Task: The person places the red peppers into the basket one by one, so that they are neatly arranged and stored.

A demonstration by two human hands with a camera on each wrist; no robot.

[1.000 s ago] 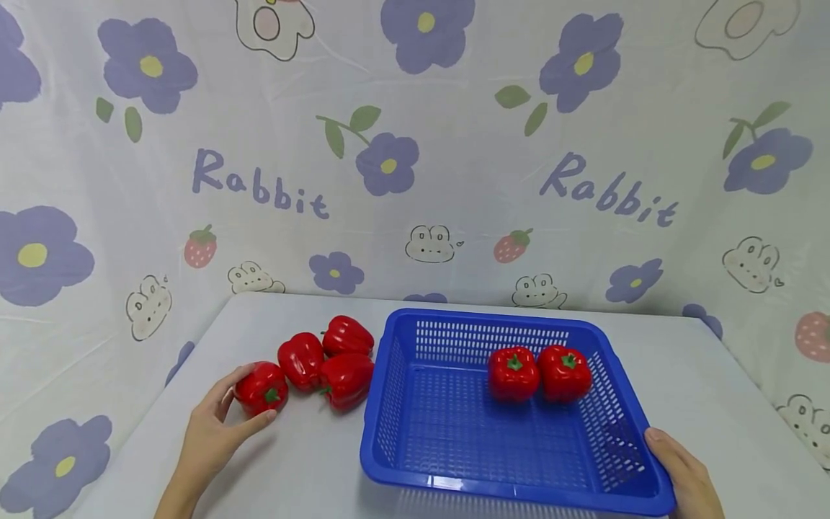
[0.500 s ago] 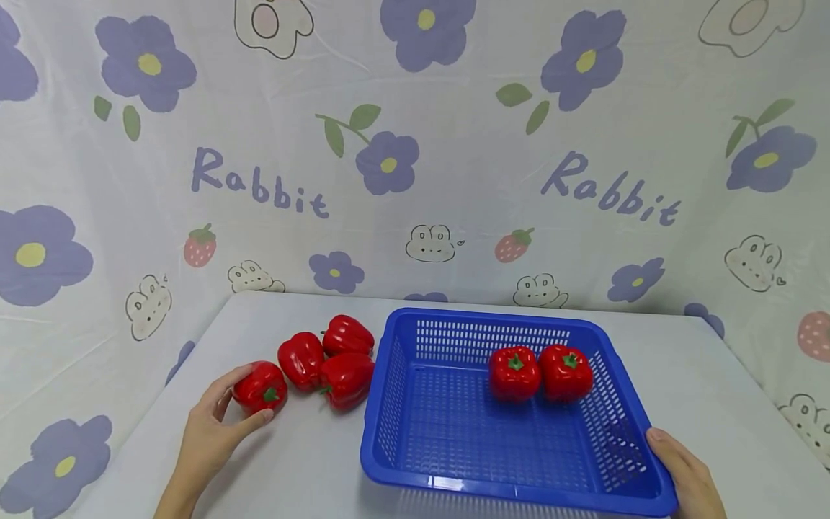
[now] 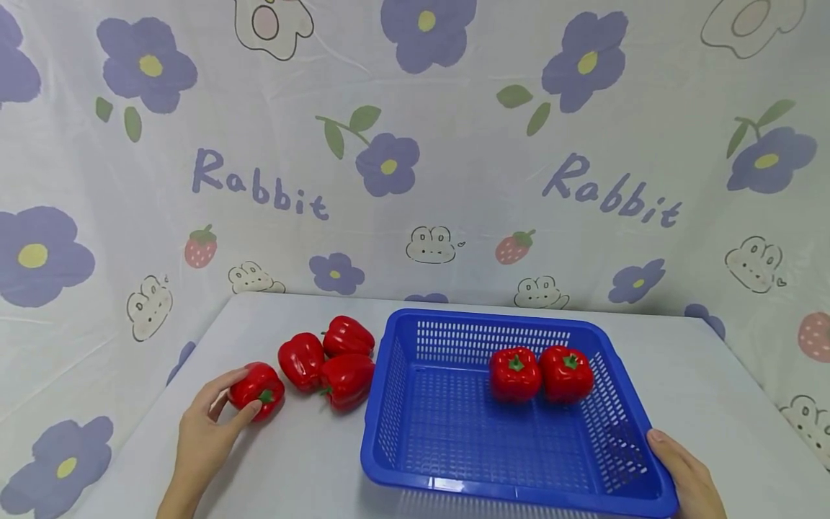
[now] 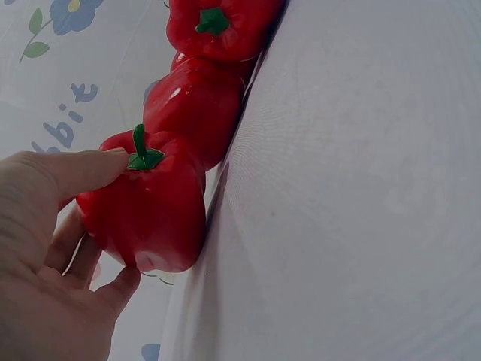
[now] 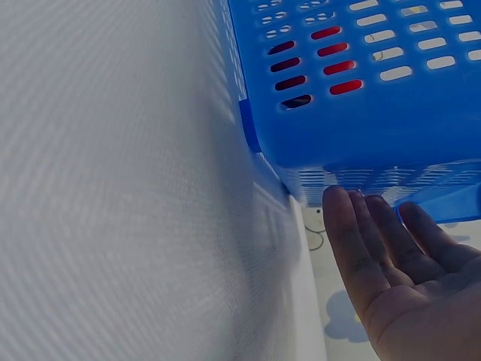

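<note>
Head view: two peppers (image 3: 515, 376) in basket (image 3: 467, 440)

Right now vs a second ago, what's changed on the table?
The left hand and the pepper at its fingers shifted slightly left, and the thumb came up closer to the pepper's stem. I see nothing let go. Unchanged: three loose peppers, the basket with two peppers inside, and the right hand at its right edge.
</note>
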